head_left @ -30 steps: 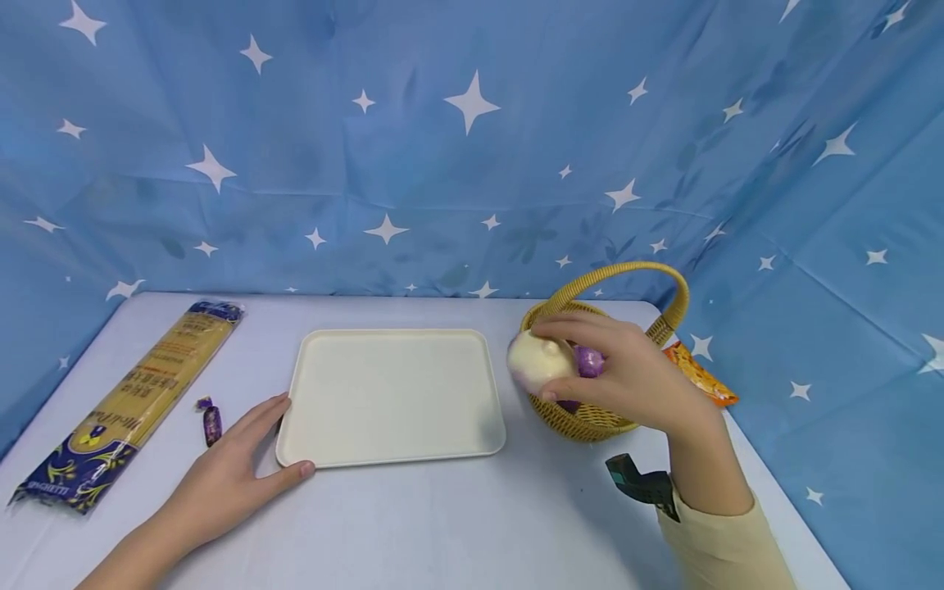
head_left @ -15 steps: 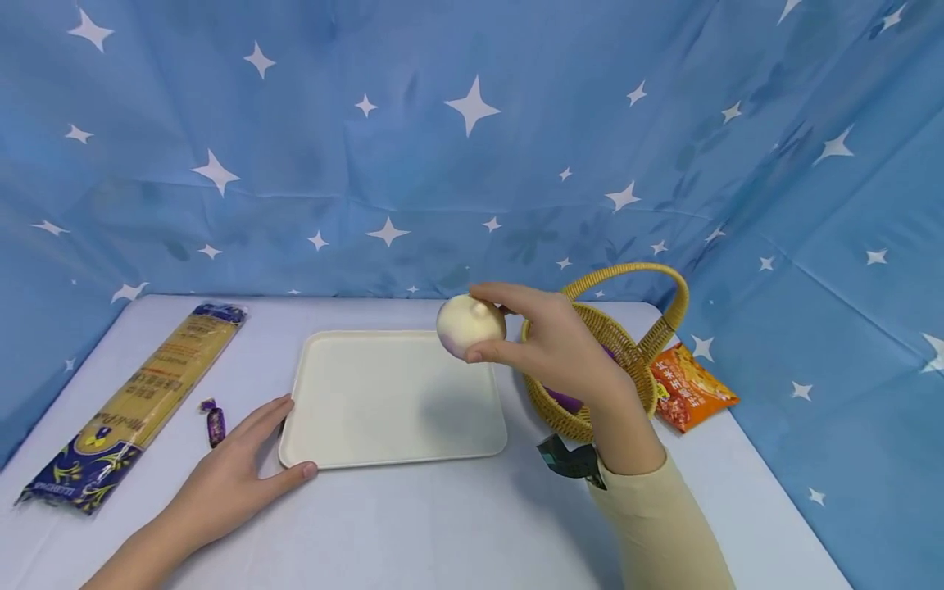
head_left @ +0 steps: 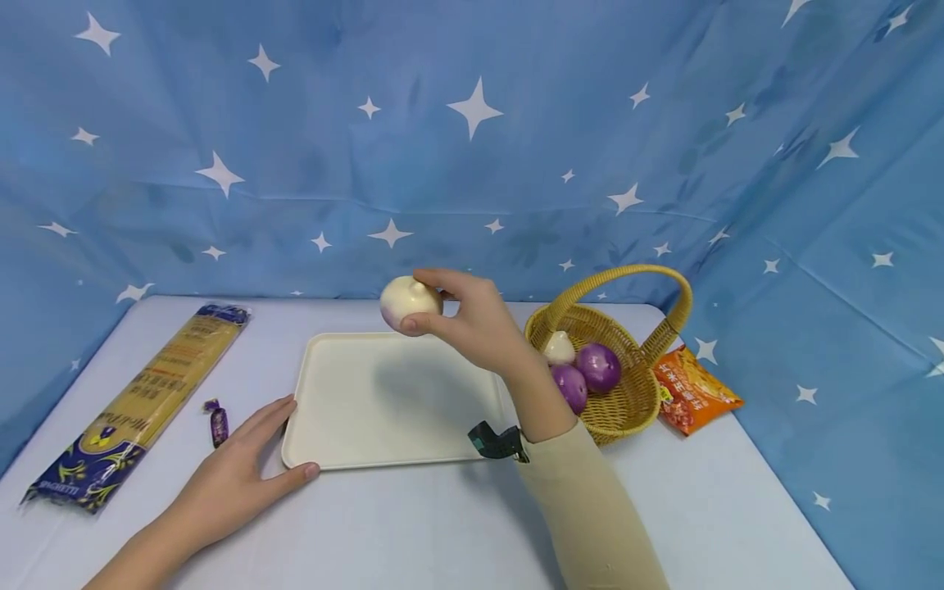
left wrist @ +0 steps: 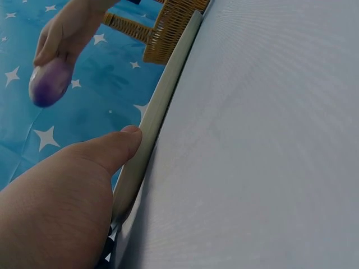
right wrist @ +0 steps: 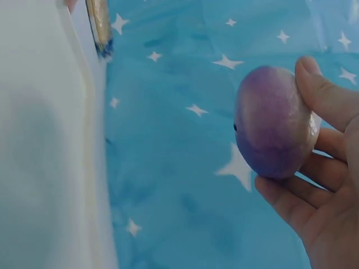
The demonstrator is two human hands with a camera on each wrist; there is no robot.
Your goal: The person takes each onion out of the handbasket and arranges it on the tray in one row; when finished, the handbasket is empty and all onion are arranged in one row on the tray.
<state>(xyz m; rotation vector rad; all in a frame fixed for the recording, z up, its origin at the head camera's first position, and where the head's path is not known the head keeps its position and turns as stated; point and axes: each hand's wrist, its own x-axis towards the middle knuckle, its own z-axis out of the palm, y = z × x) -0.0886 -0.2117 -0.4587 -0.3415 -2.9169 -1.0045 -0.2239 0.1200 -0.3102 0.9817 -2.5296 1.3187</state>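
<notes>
My right hand point(head_left: 472, 315) grips a white-and-purple turnip point(head_left: 404, 299) between thumb and fingers, raised over the back edge of the cream tray point(head_left: 324, 410). A small nub shows on the turnip's white side in the head view. From the right wrist view, its purple side point(right wrist: 269, 123) faces the camera, with the thumb on one side and the fingers below. My left hand point(head_left: 232, 475) rests at the tray's left end, fingers along the side and thumb at the front corner. In the left wrist view that thumb point(left wrist: 120, 147) touches the tray's rim point(left wrist: 154, 120).
A yellow wicker basket point(head_left: 627, 401) with a tall handle stands right of the tray, holding a white piece point(head_left: 559, 348) and two purple ones point(head_left: 598, 366). An orange snack bag point(head_left: 693, 389) lies beside it. Leftward lie a spaghetti pack point(head_left: 147, 393) and a purple-wrapped candy point(head_left: 218, 424).
My right hand has lifted the turnip out from the basket and carried it left over the tray, uncovering the basket's contents. My left hand has stayed at the tray.
</notes>
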